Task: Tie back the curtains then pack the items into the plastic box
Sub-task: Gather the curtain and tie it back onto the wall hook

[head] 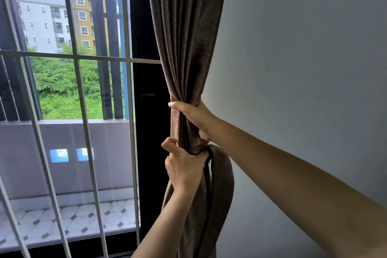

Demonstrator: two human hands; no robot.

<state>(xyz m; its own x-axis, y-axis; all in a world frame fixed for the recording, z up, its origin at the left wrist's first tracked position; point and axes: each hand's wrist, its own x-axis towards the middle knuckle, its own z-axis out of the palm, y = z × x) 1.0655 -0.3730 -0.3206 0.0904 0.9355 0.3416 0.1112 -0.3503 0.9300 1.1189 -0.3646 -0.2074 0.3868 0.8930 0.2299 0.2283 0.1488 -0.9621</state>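
A brown curtain (pixel 184 37) hangs gathered into a narrow bunch beside the window's right edge. My right hand (pixel 193 116) grips the bunch from the right, fingers wrapped around the folds. Just below it my left hand (pixel 184 165) is closed on a band of the same brown fabric (pixel 222 169) that loops around the bunch and hangs down on the right. The two hands are almost touching. The plastic box and the items are not in view.
A glass window with white metal bars (pixel 81 90) fills the left half, with a dark frame (pixel 146 132) next to the curtain. A plain grey wall (pixel 303 58) fills the right. Outside lie a tiled balcony and buildings.
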